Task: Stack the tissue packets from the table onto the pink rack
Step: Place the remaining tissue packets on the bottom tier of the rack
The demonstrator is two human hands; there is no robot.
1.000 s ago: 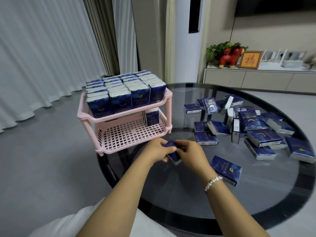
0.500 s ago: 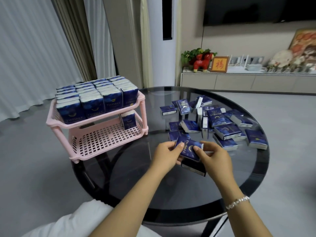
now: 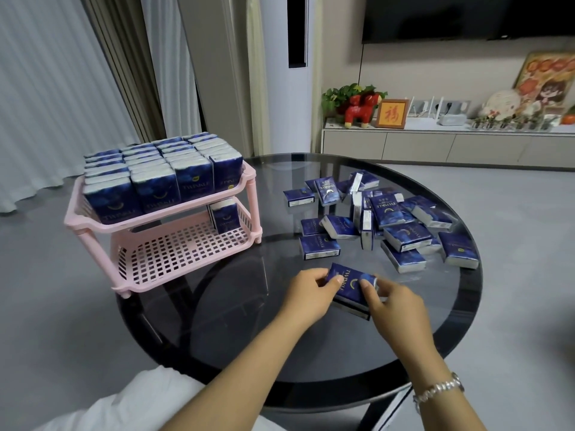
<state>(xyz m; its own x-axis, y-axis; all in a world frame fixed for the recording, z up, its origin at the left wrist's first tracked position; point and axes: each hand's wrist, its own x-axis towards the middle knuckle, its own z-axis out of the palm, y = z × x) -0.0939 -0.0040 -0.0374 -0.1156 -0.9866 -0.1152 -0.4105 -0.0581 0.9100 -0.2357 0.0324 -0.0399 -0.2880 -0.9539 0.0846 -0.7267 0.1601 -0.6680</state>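
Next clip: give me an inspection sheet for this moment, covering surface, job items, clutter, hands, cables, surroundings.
Surface: round dark glass table, glossy and reflective.
Job's things: two-tier pink plastic rack at the table's left edge; top tier full of upright blue tissue packets; lower tier holds one upright blue packet in its far right corner, otherwise bare grid.
Clutter: loose pile of blue packets lying at mixed angles on the table's right half.
Hands: left hand and right hand share a grip on small stack of blue packets.
Cables: nothing seen on the table.
Surroundings: grey curtains, low cabinet with red figurine.
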